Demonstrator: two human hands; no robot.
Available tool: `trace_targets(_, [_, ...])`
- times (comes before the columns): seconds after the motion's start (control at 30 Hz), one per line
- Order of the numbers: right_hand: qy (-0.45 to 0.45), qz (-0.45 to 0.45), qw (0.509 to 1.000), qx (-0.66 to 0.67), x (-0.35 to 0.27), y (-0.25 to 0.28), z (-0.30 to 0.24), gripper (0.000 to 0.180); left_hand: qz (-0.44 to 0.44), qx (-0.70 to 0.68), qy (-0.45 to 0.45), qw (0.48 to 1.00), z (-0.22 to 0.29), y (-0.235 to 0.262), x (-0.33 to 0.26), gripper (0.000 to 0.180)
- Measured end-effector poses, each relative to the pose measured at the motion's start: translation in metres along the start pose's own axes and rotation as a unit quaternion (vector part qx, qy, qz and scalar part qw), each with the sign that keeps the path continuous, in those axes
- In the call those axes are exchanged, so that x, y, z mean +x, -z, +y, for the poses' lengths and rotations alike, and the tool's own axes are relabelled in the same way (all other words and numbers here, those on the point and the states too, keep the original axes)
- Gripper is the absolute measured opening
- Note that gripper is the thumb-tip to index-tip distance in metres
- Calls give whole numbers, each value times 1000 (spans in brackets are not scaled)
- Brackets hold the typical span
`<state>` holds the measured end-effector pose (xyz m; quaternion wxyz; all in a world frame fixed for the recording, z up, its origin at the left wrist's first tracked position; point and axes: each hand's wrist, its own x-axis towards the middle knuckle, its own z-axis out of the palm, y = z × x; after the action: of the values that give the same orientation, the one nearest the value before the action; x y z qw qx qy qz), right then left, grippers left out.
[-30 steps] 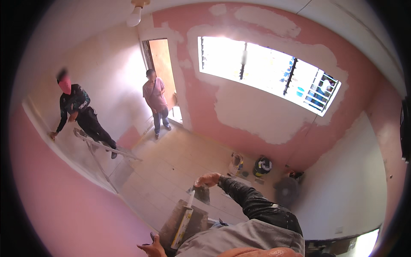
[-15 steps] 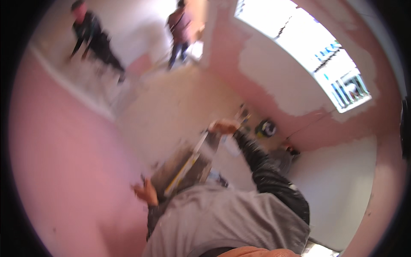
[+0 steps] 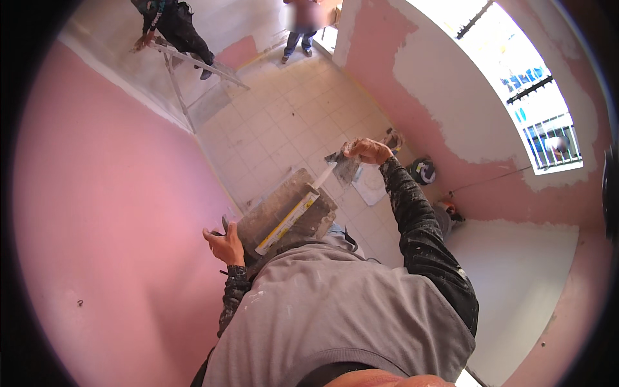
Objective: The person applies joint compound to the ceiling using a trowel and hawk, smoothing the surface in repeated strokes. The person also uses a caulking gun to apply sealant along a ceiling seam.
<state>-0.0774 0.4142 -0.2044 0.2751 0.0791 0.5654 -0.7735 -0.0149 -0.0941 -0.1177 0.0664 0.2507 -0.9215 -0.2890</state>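
Note:
My left hand (image 3: 225, 246) is curled around a dark handle beside the pink wall. This looks like the grip of a caulking gun, though the hand and my shirt hide much of it. A white and yellow sealant tube (image 3: 287, 222) slants away from that hand, its pale nozzle (image 3: 325, 174) pointing to the upper right. My right hand (image 3: 369, 151), arm stretched forward, grips a putty knife. The knife's grey, smeared blade (image 3: 347, 169) hangs beside the nozzle tip; I cannot tell whether they touch. Below the tube shows a worn brown board (image 3: 267, 205).
A person in dark clothes (image 3: 177, 29) is by a stepladder (image 3: 177, 80) at the far left. Another person (image 3: 300, 39) stands at the back. A black bucket (image 3: 422, 171) and a pale flat sheet (image 3: 371, 185) are on the tiled floor. A barred window (image 3: 548, 132) opens on the right.
The view has tilted, so the room and both people sit higher in it. My right hand with the putty knife appears further up and right; the sealant tube still points toward it.

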Motion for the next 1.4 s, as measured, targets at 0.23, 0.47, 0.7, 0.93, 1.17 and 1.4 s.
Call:
trace_targets(0.23, [-21, 107, 989, -101, -14, 12, 0, 18, 24, -2, -14, 1000, -10, -3, -2, 88])
trace_targets(0.47, [104, -5, 994, 32, -94, -38, -45, 22, 2, -9, -3, 1000, -5, -9, 3, 95])
trace_targets(0.7, [555, 83, 817, 132, -214, -27, -155, 23, 33, -50, -12, 998, -39, -15, 8, 101])
trace_targets(0.93, [685, 540, 487, -26, -495, -94, -394, 25, 58, 60, -30, 996, -47, -7, -9, 129])
trace_targets(1.17, [734, 515, 443, -4, -583, -179, -455, 30, 47, -9, -10, 999, -61, -25, -5, 104])
trace_targets(1.4, [717, 435, 542, 46, -522, -119, -408, 35, -18, -33, 30, 999, -26, 4, -6, 107])
